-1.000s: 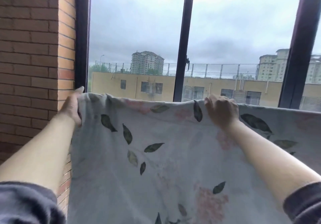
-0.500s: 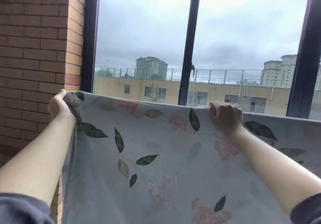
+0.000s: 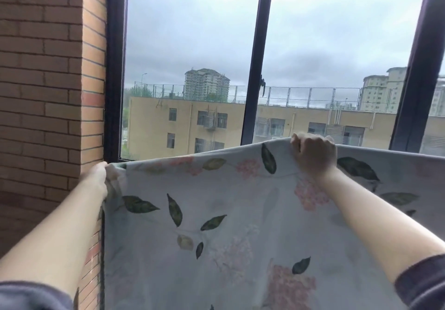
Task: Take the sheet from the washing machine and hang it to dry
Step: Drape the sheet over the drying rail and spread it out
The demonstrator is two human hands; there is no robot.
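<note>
Head view: the sheet is held spread across the lower frame, from 8 to 4 o'clock, before the window. Left hand, at 9 o'clock, grips its top corner. Right hand, at 3 o'clock, clamps its top edge.

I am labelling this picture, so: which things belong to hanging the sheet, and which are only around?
Belongs to the job: floral sheet; left grip, a bare hand on its top corner; right grip, a bare hand on its top edge.
Only around: brick wall; dark window frame; yellow building outside.
</note>
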